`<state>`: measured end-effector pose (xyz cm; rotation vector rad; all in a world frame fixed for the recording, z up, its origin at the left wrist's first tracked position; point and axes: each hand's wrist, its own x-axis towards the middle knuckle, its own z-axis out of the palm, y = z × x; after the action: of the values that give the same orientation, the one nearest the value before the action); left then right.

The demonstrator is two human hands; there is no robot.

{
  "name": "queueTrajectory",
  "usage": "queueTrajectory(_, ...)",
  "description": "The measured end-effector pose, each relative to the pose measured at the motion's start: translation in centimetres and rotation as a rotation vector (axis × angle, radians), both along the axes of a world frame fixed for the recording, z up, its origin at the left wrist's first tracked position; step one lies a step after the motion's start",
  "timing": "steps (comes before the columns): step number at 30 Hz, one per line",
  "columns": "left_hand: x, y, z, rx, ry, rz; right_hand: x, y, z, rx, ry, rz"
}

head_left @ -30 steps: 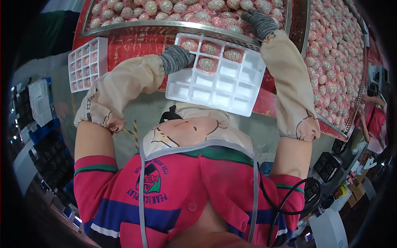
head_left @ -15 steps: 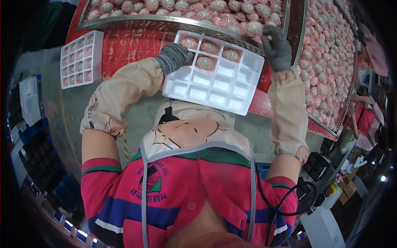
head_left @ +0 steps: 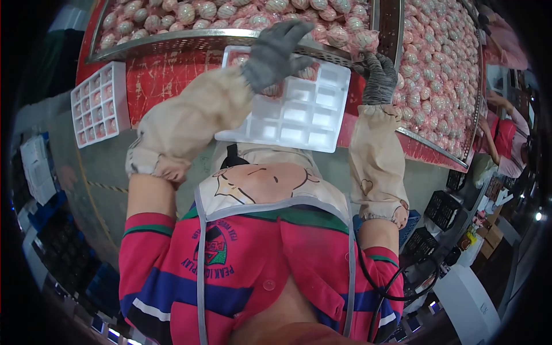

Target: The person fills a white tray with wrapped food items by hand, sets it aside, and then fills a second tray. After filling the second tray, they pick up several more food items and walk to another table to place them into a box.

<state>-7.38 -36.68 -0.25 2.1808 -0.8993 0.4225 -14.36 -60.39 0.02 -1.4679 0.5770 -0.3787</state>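
One wrapped ball (head_left: 363,41), upper right, in right-hand grip (head_left: 378,77); left-hand grip (head_left: 273,55) wide; ball likely light, slick: cup sides.

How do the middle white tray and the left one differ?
The middle tray shows many bare compartments; the left tray shows wrapped items in most. The left hand partly hides the middle tray, while no hand covers the left tray. Both are white and compartmented.
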Motion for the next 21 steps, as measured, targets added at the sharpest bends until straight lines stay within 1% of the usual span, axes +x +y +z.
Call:
queueTrajectory(2, 2.4, -4.3, 0.2, 0.013, 0.171, 0.010, -0.1, 1.1, 1.0, 0.207, 0.000, -0.027)
queueTrajectory(3, 3.2, -5.5, 0.0, 0.011, 0.169, 0.007, -0.1, 1.2, 0.9, 0.224, 0.025, -0.013)
queueTrajectory(4, 3.8, -6.4, -0.1, 0.040, 0.316, -0.138, -0.3, 1.3, 1.1, 0.224, 0.025, -0.018)
queueTrajectory(5, 4.2, -7.0, -0.3, 0.072, 0.461, -0.285, -0.6, 1.4, 1.5, 0.164, 0.004, -0.015)
queueTrajectory(6, 4.5, -7.0, 0.0, 0.076, 0.461, -0.289, -0.8, 1.4, 2.0, 0.106, -0.016, -0.011)
queueTrajectory(7, 4.9, -6.8, 0.3, 0.130, 0.266, -0.202, -1.1, 1.3, 2.7, -0.130, 0.050, 0.008)
queueTrajectory(8, 5.5, -6.5, 0.6, 0.180, 0.069, -0.119, -2.1, 0.2, 1.9, -0.126, 0.052, -0.002)
queueTrajectory(9, 6.7, -5.5, 4.5, 0.223, 0.489, -0.042, -3.9, -1.6, 0.3, -0.077, 0.083, -0.048)
queueTrajectory(10, 13.0, -3.6, 0.2, 0.653, 0.263, -0.057, -5.1, -2.8, -1.0, -0.031, 0.109, -0.088)
queueTrajectory(11, 12.7, -1.3, 0.4, 0.652, 0.262, -0.056, -6.4, -2.4, -1.5, 0.143, 0.110, -0.043)
queueTrajectory(12, 11.1, 0.9, 1.1, 0.207, 0.337, 0.007, -8.2, -1.1, -1.6, 0.322, 0.117, 0.001)
queueTrajectory(13, 9.7, 2.5, 1.7, -0.239, 0.397, 0.072, -9.4, 0.8, -1.4, 0.404, 0.180, 0.044)
queueTrajectory(14, 9.1, 3.4, 1.8, -0.234, 0.399, 0.072, -9.9, 3.1, -1.6, 0.486, 0.239, 0.085)
queueTrajectory(16, 7.4, 4.7, 1.8, -0.461, 0.671, -0.070, -9.9, 7.0, -4.1, 0.608, 0.320, 0.036)
queueTrajectory(17, 5.5, 5.2, 2.2, -0.619, 1.009, -0.102, -9.4, 8.5, -5.5, 0.522, 0.369, 0.062)
queueTrajectory(18, 4.6, 5.9, 1.6, -0.616, 1.013, -0.094, -9.0, 9.5, -6.4, 0.435, 0.415, 0.089)
queueTrajectory(19, 3.7, 6.5, 0.7, -0.570, 1.033, -0.064, -8.7, 9.7, -5.7, 0.215, 0.492, 0.209)
queueTrajectory(20, 3.3, 7.1, 0.1, -0.527, 1.050, -0.037, -8.5, 9.1, -4.7, 0.216, 0.490, 0.210)
queueTrajectory(21, 2.1, 7.3, 0.9, -0.495, 0.961, -0.002, -8.6, 7.9, -3.7, -0.277, 0.575, 0.488)
